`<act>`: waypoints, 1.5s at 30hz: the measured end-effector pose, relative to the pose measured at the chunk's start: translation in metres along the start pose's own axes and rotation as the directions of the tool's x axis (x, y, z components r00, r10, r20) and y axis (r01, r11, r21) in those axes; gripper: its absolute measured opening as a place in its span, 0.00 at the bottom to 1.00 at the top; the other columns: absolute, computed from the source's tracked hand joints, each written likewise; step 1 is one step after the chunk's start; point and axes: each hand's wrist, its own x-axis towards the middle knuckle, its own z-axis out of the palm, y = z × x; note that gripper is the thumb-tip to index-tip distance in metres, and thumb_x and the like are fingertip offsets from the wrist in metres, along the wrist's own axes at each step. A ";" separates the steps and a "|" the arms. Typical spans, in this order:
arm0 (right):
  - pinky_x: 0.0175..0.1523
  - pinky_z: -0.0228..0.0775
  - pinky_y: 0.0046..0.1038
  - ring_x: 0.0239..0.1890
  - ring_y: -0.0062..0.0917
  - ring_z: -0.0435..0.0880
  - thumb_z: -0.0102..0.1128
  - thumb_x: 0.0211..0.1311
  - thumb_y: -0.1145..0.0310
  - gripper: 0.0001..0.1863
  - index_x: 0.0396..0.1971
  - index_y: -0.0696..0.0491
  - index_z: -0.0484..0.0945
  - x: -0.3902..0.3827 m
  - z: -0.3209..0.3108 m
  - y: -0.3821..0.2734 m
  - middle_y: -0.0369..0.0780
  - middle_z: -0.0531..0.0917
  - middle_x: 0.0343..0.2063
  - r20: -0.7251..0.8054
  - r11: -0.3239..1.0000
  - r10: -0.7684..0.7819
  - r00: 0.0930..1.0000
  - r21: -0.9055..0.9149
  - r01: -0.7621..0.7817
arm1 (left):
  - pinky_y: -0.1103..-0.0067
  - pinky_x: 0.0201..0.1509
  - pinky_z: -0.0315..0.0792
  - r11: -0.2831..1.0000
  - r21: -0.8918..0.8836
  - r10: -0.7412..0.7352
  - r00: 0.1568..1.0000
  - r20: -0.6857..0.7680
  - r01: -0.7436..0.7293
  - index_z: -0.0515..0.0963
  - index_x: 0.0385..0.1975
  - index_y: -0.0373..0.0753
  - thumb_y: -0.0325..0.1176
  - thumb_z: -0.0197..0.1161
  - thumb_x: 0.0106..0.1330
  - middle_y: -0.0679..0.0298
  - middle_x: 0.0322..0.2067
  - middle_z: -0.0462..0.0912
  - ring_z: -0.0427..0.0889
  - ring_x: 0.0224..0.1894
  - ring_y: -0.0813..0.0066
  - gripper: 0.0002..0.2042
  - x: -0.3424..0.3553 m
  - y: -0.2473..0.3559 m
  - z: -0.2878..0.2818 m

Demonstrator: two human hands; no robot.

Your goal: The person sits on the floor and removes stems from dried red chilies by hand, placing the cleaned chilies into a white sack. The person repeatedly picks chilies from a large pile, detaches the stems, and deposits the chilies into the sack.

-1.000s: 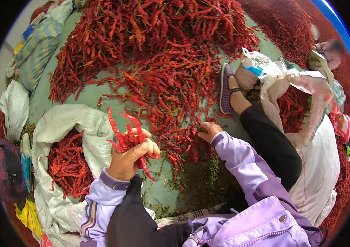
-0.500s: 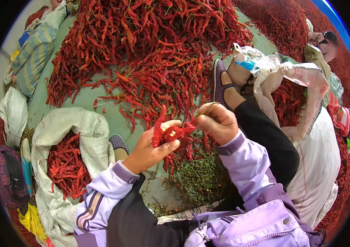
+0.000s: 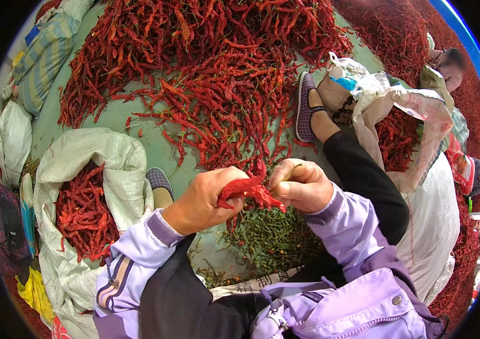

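My left hand (image 3: 197, 198) is closed around a few dried red chilies (image 3: 247, 188), whose wrinkled bodies stick out past its fingers to the right. Close beside it, my right hand (image 3: 312, 187) pinches with thumb and forefinger at the chilies' right end. A thin greenish-brown chili stem (image 3: 293, 169) shows at those fingertips. Below both hands lies a heap of loose green stems (image 3: 274, 240). Straight ahead, a large pile of red chilies (image 3: 212, 73) spreads toward me, thinning out at its near edge.
An open white woven sack (image 3: 132, 155) with red chilies inside stands at my left. Another white sack (image 3: 429, 220) is at my right, beside my outstretched leg. A striped bag (image 3: 42, 73) lies far left, and a person (image 3: 450, 68) is at the far right.
My left hand has turned over so its back faces up, and the chilies now point rightward. My right hand has dropped slightly, its pinch still near them. The view has shifted a little.
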 end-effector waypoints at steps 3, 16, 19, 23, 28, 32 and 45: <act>0.16 0.52 0.22 0.12 0.19 0.61 0.51 0.53 0.69 0.08 0.21 0.56 0.67 -0.016 0.006 -0.016 0.38 0.67 0.13 0.130 0.839 -0.365 0.922 0.475 0.265 | 0.82 0.27 0.67 0.969 0.053 -0.234 0.967 -0.096 0.240 0.72 0.33 0.35 0.22 0.55 0.49 0.65 0.22 0.74 0.74 0.24 0.79 0.10 -0.013 -0.017 -0.001; 0.40 0.70 0.32 0.36 0.37 0.74 0.49 0.52 0.71 0.13 0.40 0.48 0.70 -0.008 -0.073 0.132 0.45 0.69 0.34 -0.060 -0.103 0.154 0.986 -0.994 -0.045 | 0.79 0.38 0.70 0.643 -0.702 -0.609 0.760 -0.228 0.305 0.69 0.38 0.34 0.25 0.60 0.51 0.66 0.28 0.73 0.75 0.31 0.76 0.14 -0.021 -0.020 -0.011; 0.33 0.72 0.28 0.28 0.32 0.76 0.56 0.49 0.69 0.07 0.29 0.52 0.74 0.009 -0.081 0.110 0.42 0.73 0.26 -0.026 0.185 -0.154 0.988 -0.983 0.003 | 0.79 0.35 0.70 0.641 -0.688 -0.613 0.766 -0.194 0.339 0.70 0.35 0.35 0.26 0.60 0.51 0.65 0.26 0.75 0.75 0.29 0.76 0.11 -0.025 -0.021 -0.011; 0.32 0.66 0.19 0.26 0.16 0.73 0.56 0.50 0.75 0.05 0.28 0.57 0.74 0.019 -0.054 0.030 0.35 0.75 0.21 -0.169 0.671 -0.336 0.926 -0.734 0.109 | 0.81 0.36 0.71 0.649 -0.685 -0.529 0.844 -0.094 0.331 0.70 0.34 0.34 0.27 0.59 0.53 0.63 0.33 0.75 0.75 0.30 0.78 0.10 -0.019 -0.020 -0.005; 0.33 0.65 0.16 0.27 0.12 0.72 0.55 0.51 0.75 0.05 0.30 0.57 0.74 0.021 -0.016 0.000 0.32 0.76 0.24 -0.097 0.714 -0.314 0.945 -0.680 0.167 | 0.82 0.36 0.70 0.969 -0.184 -0.178 0.982 -0.070 0.162 0.65 0.45 0.36 0.25 0.58 0.53 0.65 0.36 0.74 0.74 0.34 0.82 0.18 0.012 -0.013 0.006; 0.30 0.64 0.15 0.26 0.10 0.71 0.56 0.52 0.74 0.12 0.37 0.59 0.71 0.027 0.010 -0.007 0.33 0.75 0.25 -0.090 0.867 -0.147 0.985 -0.490 0.085 | 0.83 0.32 0.69 0.768 -0.509 -0.409 0.909 0.074 0.387 0.68 0.42 0.36 0.28 0.59 0.53 0.67 0.31 0.74 0.73 0.29 0.84 0.16 0.015 -0.002 0.002; 0.16 0.60 0.19 0.10 0.15 0.69 0.47 0.59 0.68 0.11 0.35 0.59 0.72 0.013 0.012 0.071 0.33 0.71 0.11 -0.106 0.898 0.124 0.987 -0.410 -0.157 | 0.79 0.43 0.68 0.977 0.160 0.127 0.987 0.100 -0.142 0.70 0.32 0.37 0.26 0.56 0.54 0.59 0.41 0.72 0.73 0.40 0.76 0.07 -0.007 -0.006 -0.017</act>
